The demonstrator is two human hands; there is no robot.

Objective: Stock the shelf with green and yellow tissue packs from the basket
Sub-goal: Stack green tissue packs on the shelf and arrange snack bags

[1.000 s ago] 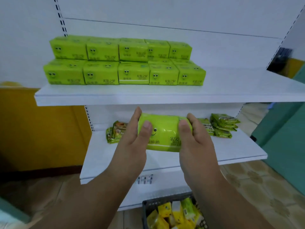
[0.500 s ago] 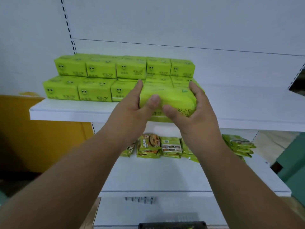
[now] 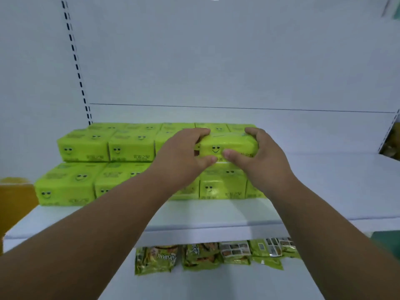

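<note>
A green tissue pack with a smiley face sits on top of the stacked green packs on the upper white shelf. My left hand grips its left end, fingers over the top and thumb under the front. My right hand grips its right end the same way. The held pack lies at the right end of the upper layer, resting on the bottom row. The basket is out of view.
The upper shelf is bare to the right of the stack. Several green snack packets lie on the lower shelf. A slotted upright runs up the back panel at left. A yellow wall shows at far left.
Both hands lifted the green pack from in front of the lower shelf up to the upper shelf and onto the stacked packs. The view tilted up; the basket has dropped out of view.
</note>
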